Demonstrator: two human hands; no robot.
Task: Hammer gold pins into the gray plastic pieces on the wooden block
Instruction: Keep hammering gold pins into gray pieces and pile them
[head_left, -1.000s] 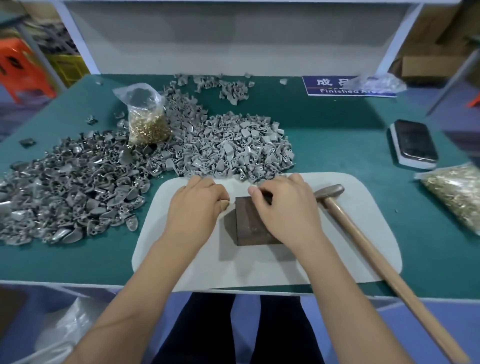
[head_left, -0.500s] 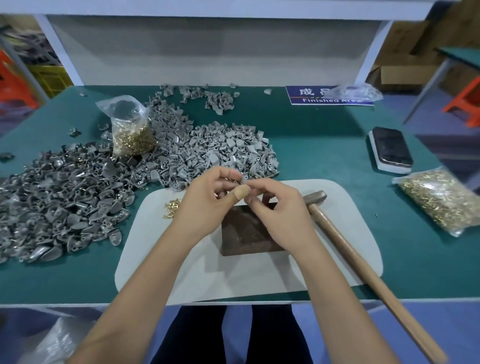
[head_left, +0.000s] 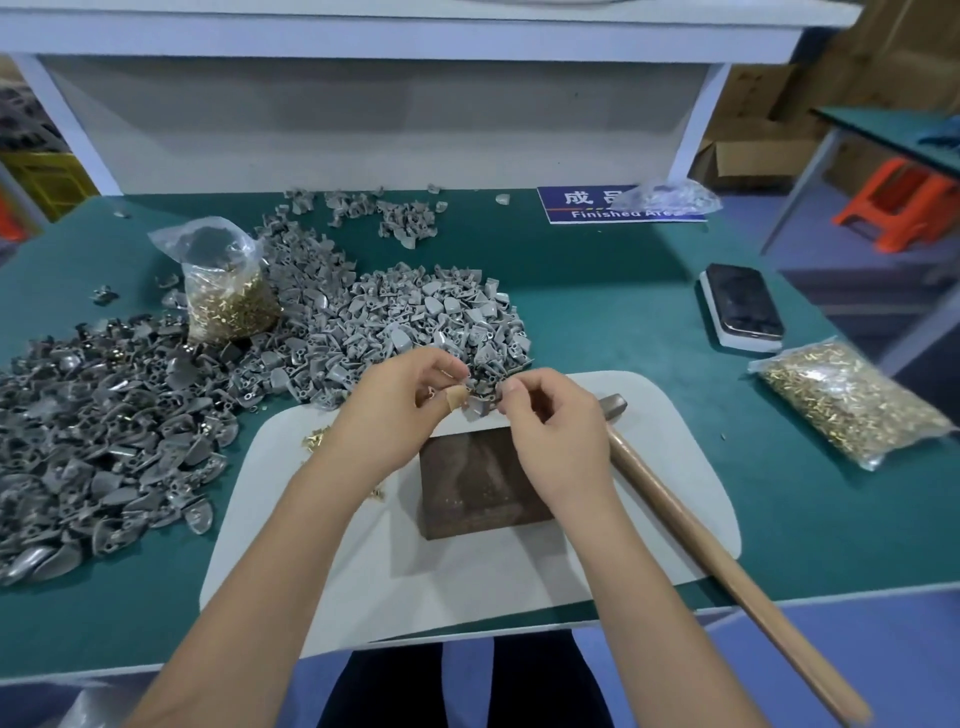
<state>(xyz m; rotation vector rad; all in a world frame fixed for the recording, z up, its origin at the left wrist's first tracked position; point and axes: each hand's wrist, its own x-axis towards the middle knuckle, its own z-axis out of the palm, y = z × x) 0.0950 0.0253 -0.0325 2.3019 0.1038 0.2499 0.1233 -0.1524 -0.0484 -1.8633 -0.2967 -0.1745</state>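
1. The green table (head_left: 597, 312) carries everything. Its view has changed in the last second: the table now looks further down and the shelf above shows more, so the head has lifted a little.
2. The white mat (head_left: 519, 587) lies at the near edge, and the wooden block (head_left: 478, 480) rests on its middle. One second ago both hands were down at the block; now its top is bare, with only some tiny gold specks on it.
3. The big heap of gray plastic pieces (head_left: 395, 317) lies behind and to the left of the block.
4. The hammer (head_left: 691, 525) lies untouched just right of the block, its head near the block's far right corner.
5. The left hand (head_left: 395, 410) has risen above the far edge of the block. Its fingers are curled and pinch one gray piece (head_left: 479, 404); its thumb wears a bandage.
6. The right hand (head_left: 550, 421) has risen too. Its thumb and forefinger are pinched together at the right side of the same piece. I think they hold a gold pin, but I cannot see it.
7. Loose gold pins (head_left: 314, 441) lie on the mat, left of the block.
8. My judgement: a pin is being fitted into the piece by hand; placing it on the block and hammering are not yet done.
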